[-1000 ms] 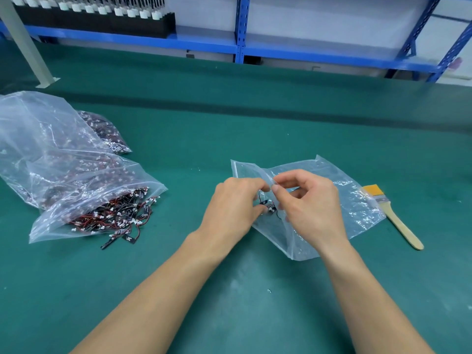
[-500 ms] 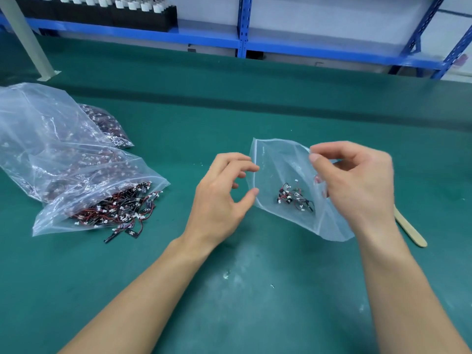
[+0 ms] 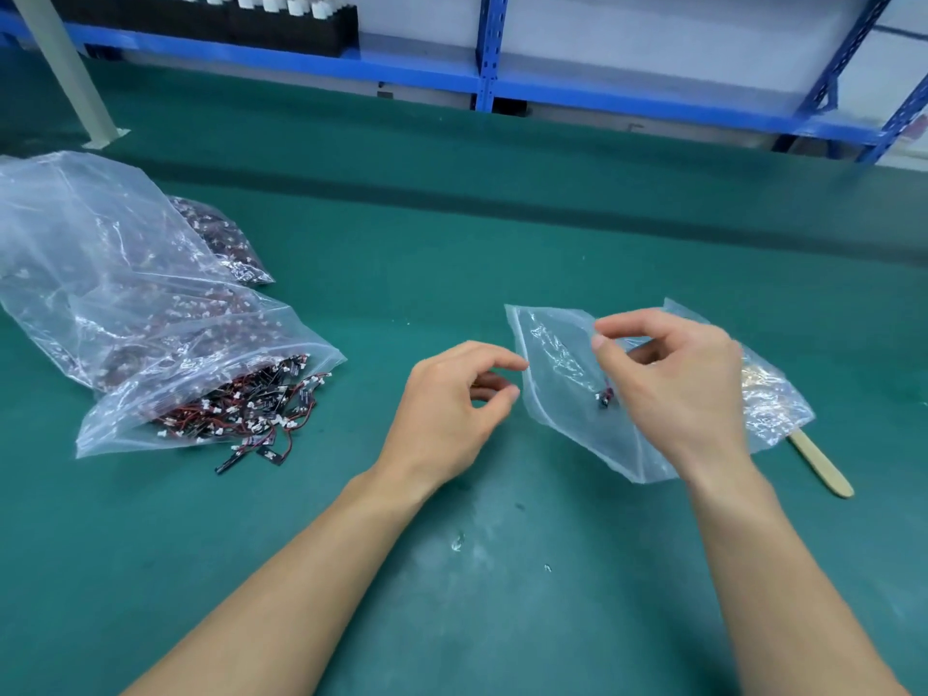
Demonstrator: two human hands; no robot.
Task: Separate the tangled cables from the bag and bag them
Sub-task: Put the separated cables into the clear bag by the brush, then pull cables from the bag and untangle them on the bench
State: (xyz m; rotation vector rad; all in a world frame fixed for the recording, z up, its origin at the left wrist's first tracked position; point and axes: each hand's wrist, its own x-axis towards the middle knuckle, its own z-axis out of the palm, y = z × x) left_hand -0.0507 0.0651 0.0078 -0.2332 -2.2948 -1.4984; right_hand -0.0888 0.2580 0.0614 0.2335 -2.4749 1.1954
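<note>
A small clear zip bag (image 3: 557, 374) hangs tilted just above the green table, and my right hand (image 3: 673, 389) pinches it near its upper edge. A few red-and-black cables (image 3: 605, 397) lie inside it, mostly hidden behind my right fingers. My left hand (image 3: 452, 404) hovers just left of the small bag with its fingers loosely curled and holds nothing. On the left lies a large clear bag (image 3: 150, 339), and a tangled pile of cables (image 3: 251, 414) with white connectors spills from its mouth onto the table.
A second, smaller bag of cables (image 3: 226, 238) lies behind the large one. A brush's wooden handle (image 3: 823, 464) sticks out from under the small bag at the right. Blue shelving (image 3: 489, 87) runs along the far edge. A grey post (image 3: 65, 67) stands far left.
Both hands were pinching cables at the small bag's mouth. My left hand let go and drew back a little. My right hand lifted the bag and carried it to the right.
</note>
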